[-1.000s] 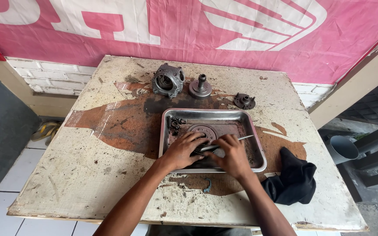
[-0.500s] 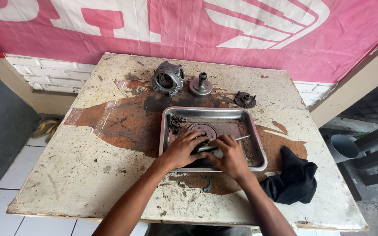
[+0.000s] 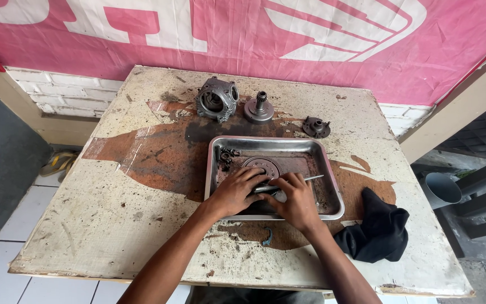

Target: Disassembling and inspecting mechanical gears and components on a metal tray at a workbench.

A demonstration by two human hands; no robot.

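metal tray (image 3: 333,186): rectangular, shiny rim, greasy floor, centre of frame | round toothed disc (image 3: 261,165): flat in tray's upper middle, partly under fingers | slim metal rod (image 3: 305,179): lies level, tip pointing right, gripped between both hands at tray's lower middle

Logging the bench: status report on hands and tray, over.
Left hand and right hand together in metal tray, gripping a slim metal tool over round gear part. Black rag alongside, clear.

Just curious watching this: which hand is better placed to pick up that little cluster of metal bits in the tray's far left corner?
Probably the left hand: it lies nearer the small parts in the tray, while the right hand sits further right.
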